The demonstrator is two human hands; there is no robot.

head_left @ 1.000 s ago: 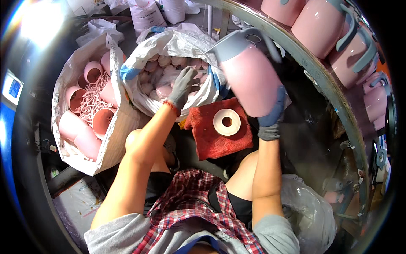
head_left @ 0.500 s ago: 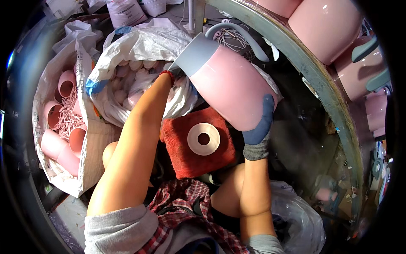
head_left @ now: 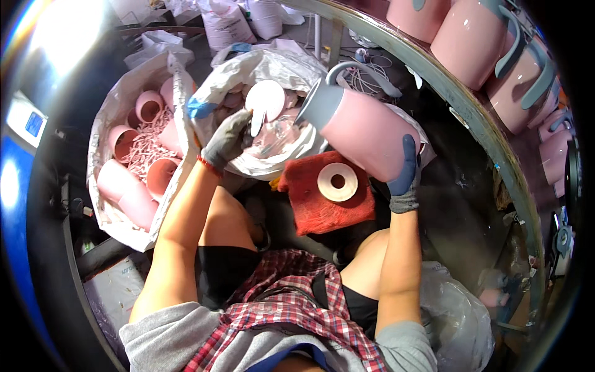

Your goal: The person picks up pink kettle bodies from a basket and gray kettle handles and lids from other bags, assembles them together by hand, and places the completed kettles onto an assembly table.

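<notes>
Sitting with twelve o'clock straight ahead, wearing a red plaid garment [head_left: 273, 304] between grey sleeves [head_left: 170, 335], and having a clear plastic bag [head_left: 455, 316] at three o'clock. Facing a red cloth [head_left: 310, 211] just past twelve, bearing a flat cream-white ring [head_left: 349, 187] with a round hole. Gripping a pink jug [head_left: 372, 130] at one o'clock with the right hand [head_left: 406, 167], gloved in blue and grey: cupping the base and laying one digit along the side. Showing a smooth, glossy, plain pink body, swelling wider than the grey collar [head_left: 327, 108]; tilting, with the mouth pointing to ten o'clock, the base to four, and a curved grey handle [head_left: 365, 75] arching over the upper side. Pinching a white disc [head_left: 265, 101] by its narrow tongue in the fingertips of the grey-gloved left hand [head_left: 230, 137], near twelve and just beside the jug's mouth. Showing behind it a white sack [head_left: 266, 63] of pink pieces; at eleven, another sack [head_left: 102, 130] holding pink cups [head_left: 111, 180] and pink shreds [head_left: 145, 139]. Curving from one toward two, a metal rail [head_left: 458, 102] bordering more pink jugs [head_left: 468, 46]. Standing farthest, near twelve, pale sacks [head_left: 226, 28].
</notes>
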